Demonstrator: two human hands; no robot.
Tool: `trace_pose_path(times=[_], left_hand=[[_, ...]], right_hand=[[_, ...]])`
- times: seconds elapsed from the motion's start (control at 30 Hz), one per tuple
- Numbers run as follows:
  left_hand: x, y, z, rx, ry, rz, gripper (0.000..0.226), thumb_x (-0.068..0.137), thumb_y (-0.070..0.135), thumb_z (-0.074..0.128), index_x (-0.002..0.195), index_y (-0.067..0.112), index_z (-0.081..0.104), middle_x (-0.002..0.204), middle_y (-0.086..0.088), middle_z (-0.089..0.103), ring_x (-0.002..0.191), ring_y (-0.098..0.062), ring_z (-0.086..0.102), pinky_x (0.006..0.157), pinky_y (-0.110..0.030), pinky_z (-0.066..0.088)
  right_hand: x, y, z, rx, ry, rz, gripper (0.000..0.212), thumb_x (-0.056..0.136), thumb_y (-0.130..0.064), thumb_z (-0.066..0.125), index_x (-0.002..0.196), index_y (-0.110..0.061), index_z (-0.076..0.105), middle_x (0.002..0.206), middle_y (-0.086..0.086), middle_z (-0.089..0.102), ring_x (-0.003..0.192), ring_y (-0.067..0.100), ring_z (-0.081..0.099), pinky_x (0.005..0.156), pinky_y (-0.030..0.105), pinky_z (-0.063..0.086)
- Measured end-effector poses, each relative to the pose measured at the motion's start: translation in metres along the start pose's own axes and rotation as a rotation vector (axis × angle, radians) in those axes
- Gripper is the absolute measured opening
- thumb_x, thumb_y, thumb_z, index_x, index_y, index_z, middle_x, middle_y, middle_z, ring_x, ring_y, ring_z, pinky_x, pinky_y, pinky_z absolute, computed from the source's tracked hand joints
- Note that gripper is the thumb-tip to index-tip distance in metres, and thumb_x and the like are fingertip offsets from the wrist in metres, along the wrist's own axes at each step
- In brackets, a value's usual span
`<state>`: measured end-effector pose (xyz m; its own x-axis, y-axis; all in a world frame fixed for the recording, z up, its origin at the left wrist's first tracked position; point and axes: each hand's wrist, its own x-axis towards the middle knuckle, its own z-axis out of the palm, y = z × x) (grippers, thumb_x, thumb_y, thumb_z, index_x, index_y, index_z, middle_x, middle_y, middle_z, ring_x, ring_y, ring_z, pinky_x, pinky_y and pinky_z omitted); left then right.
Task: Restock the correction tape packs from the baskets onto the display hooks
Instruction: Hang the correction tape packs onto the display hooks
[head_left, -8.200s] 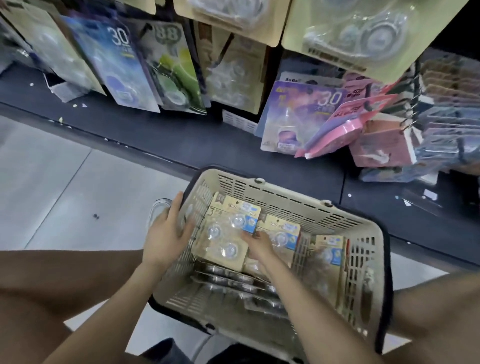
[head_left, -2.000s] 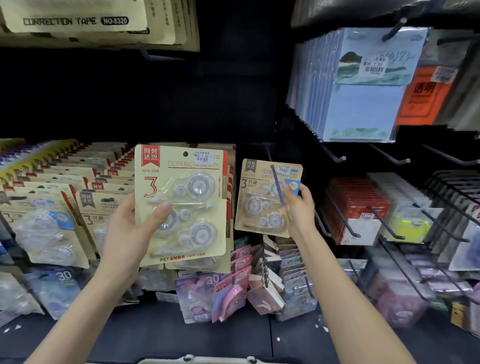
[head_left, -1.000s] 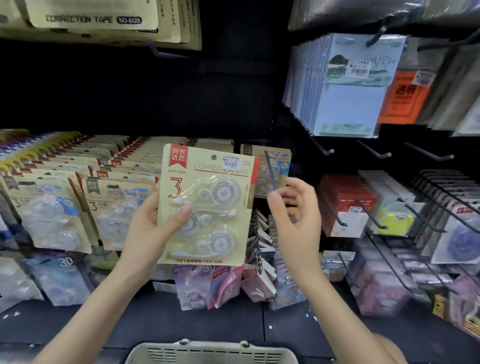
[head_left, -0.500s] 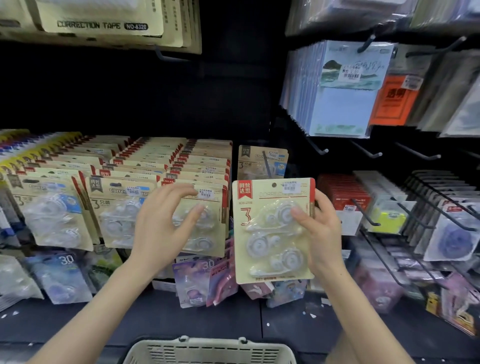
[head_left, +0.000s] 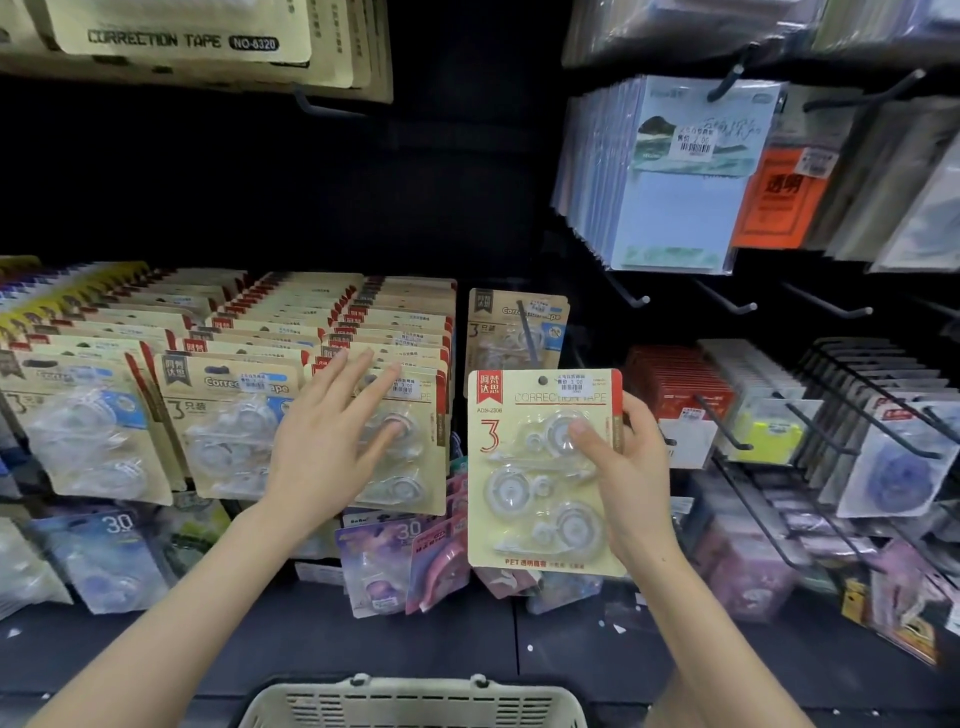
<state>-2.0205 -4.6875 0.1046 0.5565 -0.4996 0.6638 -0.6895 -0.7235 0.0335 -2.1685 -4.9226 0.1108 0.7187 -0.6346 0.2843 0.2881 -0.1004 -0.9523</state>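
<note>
One basket (head_left: 410, 699) shows only its rim at the bottom edge, nearest the person, so what is left inside cannot be seen. Above it, the red-topped correction tape pack (head_left: 530, 499) has passed from the left hand to the right hand (head_left: 631, 483) within the last second. The right hand now grips it by its right edge, thumb across the clear blister and fingers curled behind, holding it upright in front of the display. The left hand (head_left: 327, 447), now free, has gone out to the full row of matching packs (head_left: 415, 467). It rests on the front one with fingers straight and spread, holding nothing. Just behind the held pack, the brown pack (head_left: 498, 332) that the right hand carried two seconds ago hangs alone on its hook (head_left: 529, 332). So one pack is placed and the next is in hand. The left hand looks to be steadying or parting the crowded row. The likely job ahead is threading the held pack's hang hole onto that row's own peg, where little room seems left.
</note>
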Motion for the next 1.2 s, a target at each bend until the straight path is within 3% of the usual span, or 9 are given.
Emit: trace_pose_path(times=[0.17, 0.33, 0.47, 0.63, 0.8, 0.9, 1.03, 1.13, 1.2], left_hand=[[-0.001, -0.004, 0.002, 0.038, 0.021, 0.037, 0.062, 0.095, 0.052, 0.037, 0.145, 0.017, 0.047, 0.145, -0.014, 0.05, 0.135, -0.035, 0.044, 0.106, -0.044, 0.032], [-0.001, -0.006, 0.005, 0.037, 0.036, 0.052, 0.063, 0.094, 0.053, 0.041, 0.145, 0.017, 0.047, 0.146, -0.015, 0.049, 0.136, -0.036, 0.043, 0.11, -0.049, 0.033], [0.002, -0.012, 0.008, 0.038, 0.023, 0.08, 0.067, 0.089, 0.056, 0.047, 0.145, 0.02, 0.045, 0.147, -0.014, 0.048, 0.137, -0.036, 0.042, 0.113, -0.05, 0.031], [0.008, -0.019, 0.006, 0.05, 0.01, 0.144, 0.069, 0.087, 0.061, 0.047, 0.142, 0.02, 0.046, 0.145, -0.013, 0.05, 0.134, -0.034, 0.044, 0.116, -0.042, 0.019], [0.01, -0.024, 0.01, 0.036, 0.032, 0.184, 0.069, 0.088, 0.063, 0.047, 0.142, 0.021, 0.045, 0.142, -0.013, 0.052, 0.132, -0.033, 0.045, 0.115, -0.044, 0.022], [0.01, -0.027, 0.013, 0.029, 0.057, 0.201, 0.069, 0.087, 0.062, 0.048, 0.143, 0.021, 0.044, 0.141, -0.014, 0.053, 0.132, -0.033, 0.045, 0.114, -0.045, 0.025], [0.01, -0.029, 0.017, 0.038, 0.062, 0.208, 0.069, 0.088, 0.063, 0.049, 0.143, 0.022, 0.042, 0.142, -0.013, 0.052, 0.132, -0.032, 0.045, 0.114, -0.047, 0.027], [0.009, -0.028, 0.019, 0.054, 0.052, 0.204, 0.07, 0.089, 0.065, 0.045, 0.145, 0.023, 0.039, 0.143, -0.012, 0.052, 0.133, -0.03, 0.042, 0.115, -0.045, 0.022], [0.008, -0.028, 0.019, 0.064, 0.036, 0.2, 0.07, 0.091, 0.067, 0.041, 0.145, 0.023, 0.039, 0.143, -0.013, 0.051, 0.133, -0.031, 0.042, 0.116, -0.044, 0.02]], right_hand=[[0.007, 0.006, 0.007, 0.041, 0.034, 0.068, 0.034, 0.09, -0.009, 0.067, 0.122, -0.019, 0.059, 0.107, -0.009, 0.072, 0.096, 0.004, 0.068, 0.073, 0.016, 0.05], [0.028, 0.018, 0.02, 0.124, 0.054, 0.159, 0.028, 0.098, -0.018, 0.058, 0.126, -0.018, 0.059, 0.118, -0.002, 0.07, 0.111, 0.014, 0.065, 0.091, 0.032, 0.053], [0.052, 0.027, 0.034, 0.144, 0.086, 0.16, 0.023, 0.1, -0.015, 0.054, 0.123, -0.014, 0.059, 0.116, -0.002, 0.069, 0.099, 0.003, 0.066, 0.08, 0.019, 0.052], [0.099, 0.045, 0.05, 0.179, 0.152, 0.256, 0.026, 0.1, -0.018, 0.056, 0.124, -0.01, 0.063, 0.119, 0.003, 0.07, 0.11, 0.016, 0.065, 0.101, 0.039, 0.05], [0.146, 0.062, 0.059, 0.23, 0.133, 0.322, 0.014, 0.098, -0.022, 0.06, 0.106, -0.016, 0.07, 0.113, 0.006, 0.072, 0.109, 0.025, 0.067, 0.101, 0.05, 0.05], [0.164, 0.068, 0.062, 0.233, 0.1, 0.338, 0.017, 0.098, -0.023, 0.059, 0.107, -0.015, 0.071, 0.112, 0.007, 0.073, 0.108, 0.027, 0.068, 0.1, 0.05, 0.051], [0.164, 0.068, 0.063, 0.204, 0.098, 0.337, 0.02, 0.099, -0.028, 0.058, 0.11, -0.015, 0.069, 0.11, 0.0, 0.072, 0.11, 0.022, 0.066, 0.097, 0.041, 0.052], [0.148, 0.064, 0.062, 0.174, 0.102, 0.383, 0.019, 0.103, -0.03, 0.05, 0.108, -0.015, 0.061, 0.103, -0.002, 0.065, 0.096, 0.016, 0.064, 0.074, 0.026, 0.05], [0.135, 0.069, 0.059, 0.111, 0.076, 0.409, 0.038, 0.103, -0.037, 0.048, 0.129, -0.01, 0.053, 0.119, 0.001, 0.062, 0.105, 0.016, 0.06, 0.085, 0.029, 0.049]])
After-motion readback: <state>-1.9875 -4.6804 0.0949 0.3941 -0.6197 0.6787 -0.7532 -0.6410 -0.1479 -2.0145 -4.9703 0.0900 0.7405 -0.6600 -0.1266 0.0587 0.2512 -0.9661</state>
